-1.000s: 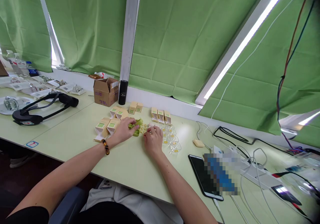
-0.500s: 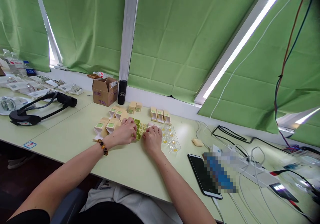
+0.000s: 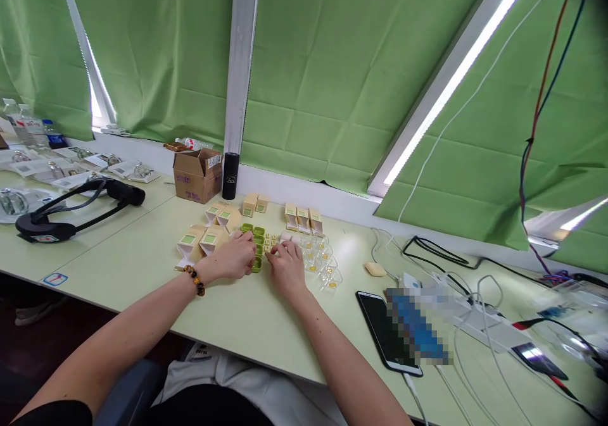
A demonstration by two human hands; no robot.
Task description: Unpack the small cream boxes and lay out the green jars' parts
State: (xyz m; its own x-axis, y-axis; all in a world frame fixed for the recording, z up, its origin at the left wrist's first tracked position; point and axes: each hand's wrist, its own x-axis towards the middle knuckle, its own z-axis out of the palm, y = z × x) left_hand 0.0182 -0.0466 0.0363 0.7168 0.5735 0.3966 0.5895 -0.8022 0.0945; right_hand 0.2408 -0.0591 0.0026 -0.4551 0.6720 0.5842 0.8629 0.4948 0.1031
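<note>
My left hand [image 3: 237, 256] is closed, its fingertips curled down over the left side of a cluster of green compartments [image 3: 259, 231]. What it grips, if anything, is hidden. Just right of them, my right hand [image 3: 287, 266] has its fingers drawn together, the tips by several small yellow pieces [image 3: 270, 238]; anything between those fingers is too small to make out. Beside the right hand lie several clear plastic pieces with yellow centres [image 3: 325, 268]. A pale object [image 3: 289, 237] shows behind its knuckles.
Several small tan boxes [image 3: 189, 244] stand left of my left hand, and further ones [image 3: 303, 218] behind. A cardboard carton [image 3: 197, 182] and a black cylinder [image 3: 230, 176] stand at the back. A phone [image 3: 382, 334] and cables lie right; a black headset [image 3: 78, 207] lies left.
My left hand has shifted slightly left and down, uncovering more green compartments. My right hand has moved a little left and down, its fingertips now nearer the compartments.
</note>
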